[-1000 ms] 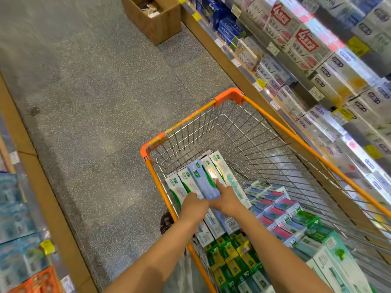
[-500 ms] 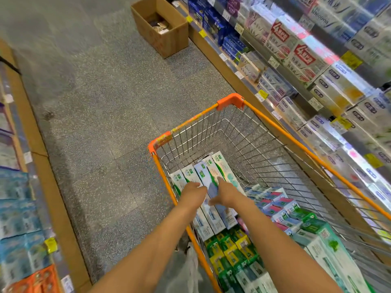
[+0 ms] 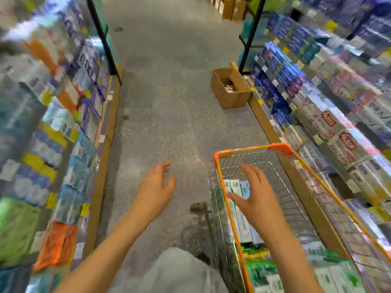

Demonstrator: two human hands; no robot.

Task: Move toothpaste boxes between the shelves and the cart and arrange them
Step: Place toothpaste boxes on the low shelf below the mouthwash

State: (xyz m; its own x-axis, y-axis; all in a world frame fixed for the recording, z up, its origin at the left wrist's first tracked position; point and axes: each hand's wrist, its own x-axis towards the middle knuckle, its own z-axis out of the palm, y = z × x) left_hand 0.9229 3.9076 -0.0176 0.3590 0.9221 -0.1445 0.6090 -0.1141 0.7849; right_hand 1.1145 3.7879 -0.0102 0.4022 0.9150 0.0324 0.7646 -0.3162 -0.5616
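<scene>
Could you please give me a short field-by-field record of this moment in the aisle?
place: shop aisle, shelves of boxes on both sides
cart: orange-rimmed wire cart, at right
cart contents: white and green toothpaste boxes along its left side, more green ones nearer the person
left hand: left hand over the floor, outside the cart, fingers spread, holding nothing
right hand: right hand above the cart, fingers spread, holding nothing
floor: open cardboard box by the right shelves
image: blurred

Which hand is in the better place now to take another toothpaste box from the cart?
Probably the right hand: it hovers open inside the cart, directly above the white-green boxes. The left hand is open too, but over the floor, outside the cart's orange rim.
</scene>
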